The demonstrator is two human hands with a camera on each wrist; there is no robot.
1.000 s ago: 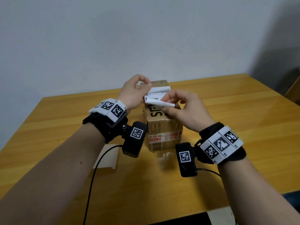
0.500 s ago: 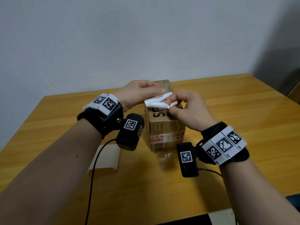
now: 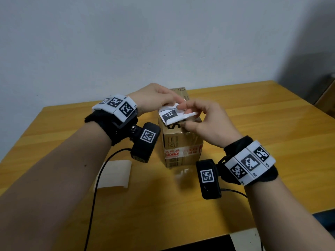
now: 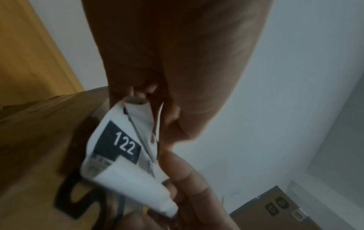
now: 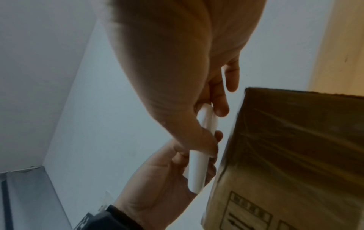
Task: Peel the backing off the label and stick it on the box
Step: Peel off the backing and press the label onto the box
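A brown cardboard box (image 3: pixel 181 147) stands upright in the middle of the wooden table (image 3: pixel 272 142). Just above its top, both hands hold a white label (image 3: pixel 172 115) with a black patch reading 122. My left hand (image 3: pixel 155 98) pinches the label's far edge. My right hand (image 3: pixel 203 120) pinches the near edge, which curls into a roll (image 4: pixel 135 186). In the left wrist view the printed face of the label (image 4: pixel 118 140) bends between the two hands. In the right wrist view the rolled white edge (image 5: pixel 199 165) sits beside the box's side (image 5: pixel 295 155).
A pale sheet of paper (image 3: pixel 116 174) lies flat on the table left of the box, under a black cable (image 3: pixel 94 196). A white wall rises behind the table. Another cardboard box (image 4: pixel 275 210) stands against the wall in the left wrist view.
Both hands have turned the label so that its printed 122 face shows towards the head camera. The left hand has dropped slightly. The box has not moved.
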